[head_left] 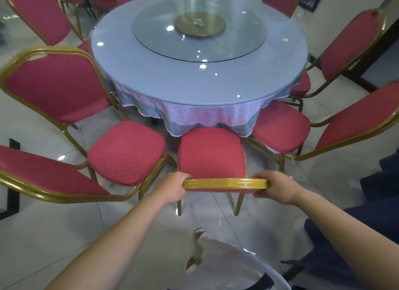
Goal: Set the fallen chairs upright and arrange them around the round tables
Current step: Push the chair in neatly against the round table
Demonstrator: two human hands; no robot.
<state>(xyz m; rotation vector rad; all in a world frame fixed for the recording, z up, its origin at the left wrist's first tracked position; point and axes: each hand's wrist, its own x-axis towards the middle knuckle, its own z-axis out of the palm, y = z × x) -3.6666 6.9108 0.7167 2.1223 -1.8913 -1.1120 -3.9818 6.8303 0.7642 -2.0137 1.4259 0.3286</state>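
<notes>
A red padded chair point(210, 151) with a gold metal frame stands upright right in front of me, its seat facing the round table point(151, 73). My left hand point(172, 187) grips the left end of its gold top rail point(225, 183). My right hand point(275, 187) grips the right end of the same rail. The seat's front edge reaches the hanging tablecloth point(190, 117). The table has a glass top and a glass turntable point(199, 28) in its middle.
Upright red chairs ring the table: one close on the left point(126, 152), another point(56, 82) behind it, one close on the right point(280, 130), more at the far side. A dark shape point(375, 231) lies at the right. My sandalled foot point(199, 248) is on the tiled floor.
</notes>
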